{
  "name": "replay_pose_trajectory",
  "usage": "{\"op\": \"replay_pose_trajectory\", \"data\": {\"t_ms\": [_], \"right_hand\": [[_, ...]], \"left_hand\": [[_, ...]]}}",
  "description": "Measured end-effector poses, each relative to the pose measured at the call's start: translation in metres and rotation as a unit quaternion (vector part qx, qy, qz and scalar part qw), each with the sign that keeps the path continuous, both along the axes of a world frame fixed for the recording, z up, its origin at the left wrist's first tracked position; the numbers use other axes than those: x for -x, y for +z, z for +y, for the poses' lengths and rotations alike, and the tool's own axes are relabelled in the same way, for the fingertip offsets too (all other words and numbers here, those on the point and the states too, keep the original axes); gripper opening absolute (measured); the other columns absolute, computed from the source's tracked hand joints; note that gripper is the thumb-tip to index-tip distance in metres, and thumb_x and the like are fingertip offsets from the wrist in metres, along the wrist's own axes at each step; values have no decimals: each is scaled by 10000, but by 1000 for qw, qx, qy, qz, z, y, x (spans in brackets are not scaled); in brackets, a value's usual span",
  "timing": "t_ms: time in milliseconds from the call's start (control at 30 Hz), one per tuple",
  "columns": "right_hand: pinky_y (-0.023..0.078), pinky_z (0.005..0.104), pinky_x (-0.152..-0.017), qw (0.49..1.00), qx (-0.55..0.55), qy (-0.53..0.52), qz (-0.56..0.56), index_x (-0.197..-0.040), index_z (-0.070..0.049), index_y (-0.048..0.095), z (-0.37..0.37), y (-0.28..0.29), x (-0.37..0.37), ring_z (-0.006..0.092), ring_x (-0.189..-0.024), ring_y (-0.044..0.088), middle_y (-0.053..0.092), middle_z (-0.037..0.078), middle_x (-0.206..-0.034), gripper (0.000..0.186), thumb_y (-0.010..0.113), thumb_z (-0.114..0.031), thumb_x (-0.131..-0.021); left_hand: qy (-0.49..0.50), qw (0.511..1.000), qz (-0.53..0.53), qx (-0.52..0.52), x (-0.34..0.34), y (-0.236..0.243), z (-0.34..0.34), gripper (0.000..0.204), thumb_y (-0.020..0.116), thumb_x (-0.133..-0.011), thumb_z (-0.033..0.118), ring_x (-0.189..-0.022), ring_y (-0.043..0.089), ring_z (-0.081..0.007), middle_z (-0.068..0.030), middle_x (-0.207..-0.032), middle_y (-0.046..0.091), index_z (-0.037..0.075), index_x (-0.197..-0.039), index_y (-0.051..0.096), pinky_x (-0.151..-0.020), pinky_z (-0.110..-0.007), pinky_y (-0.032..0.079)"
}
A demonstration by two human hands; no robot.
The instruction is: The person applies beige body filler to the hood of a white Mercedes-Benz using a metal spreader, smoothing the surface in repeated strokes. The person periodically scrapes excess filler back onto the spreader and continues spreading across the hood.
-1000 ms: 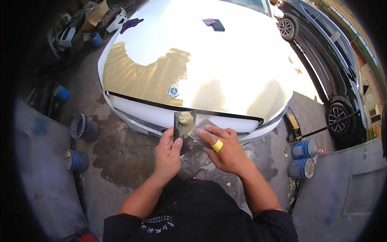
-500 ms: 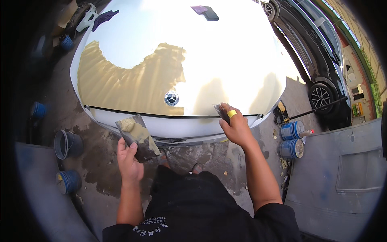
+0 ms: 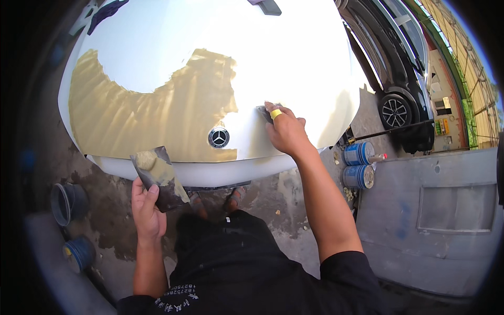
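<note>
White glossy car hood [image 3: 294, 68] partly skimmed with streaky tan filler [image 3: 152, 115], right hand [image 3: 286, 131] pressing a small dark spreader [image 3: 262, 112] flat on bare paint, left hand [image 3: 148, 210] clenched on a putty-smeared flat mixing board [image 3: 156, 176] below the hood edge, blue cans [image 3: 358, 165] on stained concrete.

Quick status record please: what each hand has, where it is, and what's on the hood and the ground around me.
left hand: holds a flat board smeared with tan filler, below the hood's front edge
right hand: presses a small dark spreader on the white hood; yellow tape on one finger
hood: tan filler patch across its left part, round emblem at front
ground left: two blue buckets
ground right: two blue cans
</note>
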State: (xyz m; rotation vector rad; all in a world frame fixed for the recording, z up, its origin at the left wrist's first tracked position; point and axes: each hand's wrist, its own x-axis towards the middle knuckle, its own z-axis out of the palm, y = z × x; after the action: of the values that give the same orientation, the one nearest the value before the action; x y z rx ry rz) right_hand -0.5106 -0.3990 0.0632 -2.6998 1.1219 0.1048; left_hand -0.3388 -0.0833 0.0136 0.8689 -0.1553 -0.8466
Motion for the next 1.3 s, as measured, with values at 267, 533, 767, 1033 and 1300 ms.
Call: {"op": "replay_pose_trajectory", "data": {"t_ms": [267,533,767,1033,1300], "right_hand": [[340,540,-997,998,-39,-8,47,-1463,-117,441,-1,-5,-24,250,-1337,459,578,119,-1356,605,473,-101,-859],[360,565,-966,999,-19,-8,37,-1454,-111,452,-11,8,-23,291,-1320,477,574,159,-1352,584,455,-92,-871],[334,746,-963,998,-50,2,43,-1442,-55,450,13,1,-35,313,-1304,473,611,126,-1296,580,431,-41,-863],[377,562,-886,999,-34,-11,26,-1454,-88,453,60,-22,-9,277,-1302,482,648,107,-1242,619,462,-41,-837],[374,569,-862,998,21,-2,-55,-1390,-59,508,108,-61,22,312,-1264,514,616,88,-1304,546,517,-66,-845]], "left_hand": [[12,1000,4,-16,2,-2,-8,337,521,-965,23,-1125,601,-208,-146,-1223,608,10,-1293,449,-1010,-374,472],[14,1000,14,-21,5,0,-16,353,535,-961,25,-1140,593,-209,-145,-1233,603,13,-1302,446,-1015,-379,471],[-4,1000,13,-16,-1,-7,-14,368,534,-963,26,-1150,588,-213,-146,-1241,598,10,-1318,435,-1021,-385,468],[-23,999,5,-42,-9,-6,-14,386,546,-959,35,-1129,598,-212,-143,-1230,604,5,-1326,431,-1006,-375,477],[-60,997,-2,-42,-13,-3,-16,379,527,-964,28,-1127,606,-201,-132,-1240,605,11,-1332,436,-1006,-368,480]]}}
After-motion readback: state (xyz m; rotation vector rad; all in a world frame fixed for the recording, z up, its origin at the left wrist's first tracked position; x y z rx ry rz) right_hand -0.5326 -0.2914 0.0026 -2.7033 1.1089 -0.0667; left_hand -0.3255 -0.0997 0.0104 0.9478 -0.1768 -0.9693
